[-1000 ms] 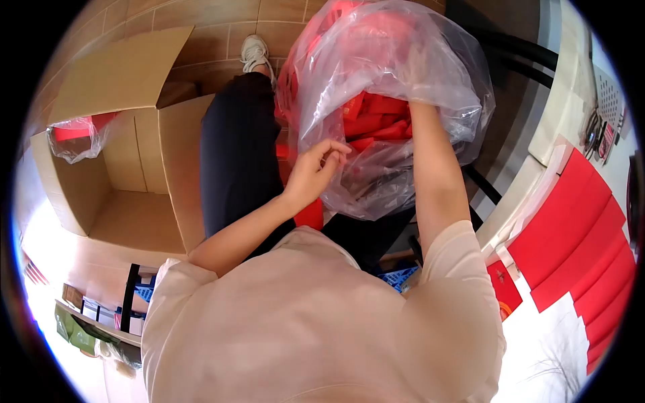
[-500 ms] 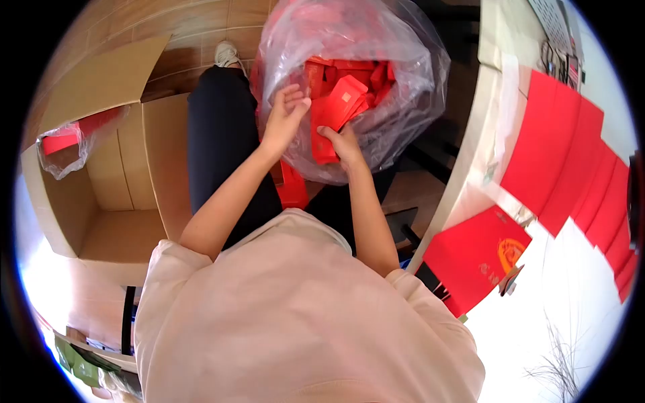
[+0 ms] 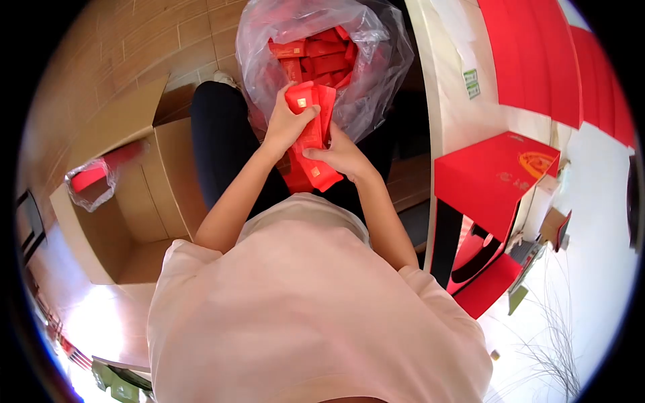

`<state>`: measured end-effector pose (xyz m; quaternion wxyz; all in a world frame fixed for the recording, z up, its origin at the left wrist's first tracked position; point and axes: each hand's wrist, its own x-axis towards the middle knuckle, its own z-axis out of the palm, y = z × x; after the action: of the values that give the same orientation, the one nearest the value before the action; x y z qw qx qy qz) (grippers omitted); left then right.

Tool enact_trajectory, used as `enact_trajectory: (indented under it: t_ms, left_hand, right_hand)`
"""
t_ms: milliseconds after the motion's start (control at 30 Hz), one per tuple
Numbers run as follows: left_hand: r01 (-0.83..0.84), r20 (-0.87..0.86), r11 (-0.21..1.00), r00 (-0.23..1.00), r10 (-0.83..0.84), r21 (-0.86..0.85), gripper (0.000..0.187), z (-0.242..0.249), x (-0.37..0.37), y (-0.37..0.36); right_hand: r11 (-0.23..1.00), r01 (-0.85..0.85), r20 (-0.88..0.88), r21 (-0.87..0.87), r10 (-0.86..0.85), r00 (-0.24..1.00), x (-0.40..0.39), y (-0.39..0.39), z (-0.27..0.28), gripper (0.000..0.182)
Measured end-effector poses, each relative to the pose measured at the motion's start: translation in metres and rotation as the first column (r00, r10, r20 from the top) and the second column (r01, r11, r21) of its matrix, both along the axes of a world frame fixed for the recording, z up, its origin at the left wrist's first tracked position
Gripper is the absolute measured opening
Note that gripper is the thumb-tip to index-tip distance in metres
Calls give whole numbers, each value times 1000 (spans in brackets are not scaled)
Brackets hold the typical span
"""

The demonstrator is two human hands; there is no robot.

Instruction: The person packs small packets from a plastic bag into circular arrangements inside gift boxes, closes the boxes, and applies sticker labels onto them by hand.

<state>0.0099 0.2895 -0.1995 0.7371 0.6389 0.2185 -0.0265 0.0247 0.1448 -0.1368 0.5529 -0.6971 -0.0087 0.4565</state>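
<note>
My left hand (image 3: 285, 125) is closed around the upper end of several flat red packets (image 3: 310, 138), its thumb pressed on the front one. My right hand (image 3: 344, 157) grips the same bunch lower down from the right. Small gold squares show on the packets, which fan slightly apart at the top. Just beyond my hands, a large clear plastic bag (image 3: 384, 48) gapes open. Inside it lies a jumble of similar red packets (image 3: 329, 62). Beneath my hands, more red material (image 3: 296, 178) shows between my legs, partly hidden.
On the left stands an open cardboard box (image 3: 176, 181) with a red item in clear plastic (image 3: 91, 178) at its rim. To the right, a white table (image 3: 420, 80) carries a red box with a gold emblem (image 3: 500, 164) and a row of red panels (image 3: 531, 60).
My right hand has drawn the red packets out of the bag towards my body. My left hand, open before, now grips them too. The view has shifted to show more of the red box.
</note>
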Motion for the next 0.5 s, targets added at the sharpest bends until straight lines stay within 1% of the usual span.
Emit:
enact_trajectory:
  t_ms: [33,67,100,133,167,200,233,267,300,333,367,400,433,467,500]
  left_hand:
    - [-33,-56,999,998,32,-11,73,2,-4,-4]
    - [-14,-53,1000,999,14,2,73,4,-7,-7]
    - [-90,-65,982,995,80,-164,69,6,-9,-8]
    - [-165,-90,931,986,144,-324,65,7,-11,-9]
    - [-131,-94,873,991,97,-470,63,3,-12,-2]
    - [-117,-91,882,992,84,-457,63,9,-12,0]
    - [-204,-138,849,978,156,-488,65,16,-14,2]
    - [-291,-187,808,956,225,-513,67,21,-15,4]
    - [-288,-186,824,957,224,-488,75,22,-14,4]
    - [-282,-185,832,958,219,-478,75,24,-17,0]
    - [-229,-196,934,964,179,-275,80,26,-21,-8]
    - [-158,-213,986,967,142,-59,85,30,-23,-13]
    - [-125,-174,992,977,124,1,96,25,-27,-18]
    - [-119,-172,993,978,119,10,96,26,-31,-23]
    - [-143,-158,981,980,122,-130,96,40,-36,-33]
  right_hand:
    - [1000,27,71,1,-27,997,-5,-5,0,77]
    - [999,46,73,14,-47,996,-10,-10,-1,77]
    - [997,66,103,39,-70,992,-12,-15,-1,75]
    - [994,85,131,65,-93,987,-15,-19,0,73]
    - [992,102,133,80,-112,985,-17,-25,1,73]
    - [982,154,47,112,-160,986,-18,-31,3,73]
    - [969,203,-43,140,-199,979,-20,-36,3,73]
    - [965,213,-45,154,-209,977,-22,-39,2,73]
    - [972,203,10,115,-205,979,-25,-42,0,73]
    - [978,195,63,73,-200,978,-30,-44,-2,73]
    - [976,203,59,84,-208,976,-34,-43,-5,73]
    - [979,201,248,-40,-185,951,-37,-39,-4,71]
    - [961,222,425,-163,-134,895,-39,-35,-3,69]
    - [961,228,425,-154,-144,893,-43,-30,0,69]
    - [958,203,433,-205,-97,896,-46,-22,13,71]
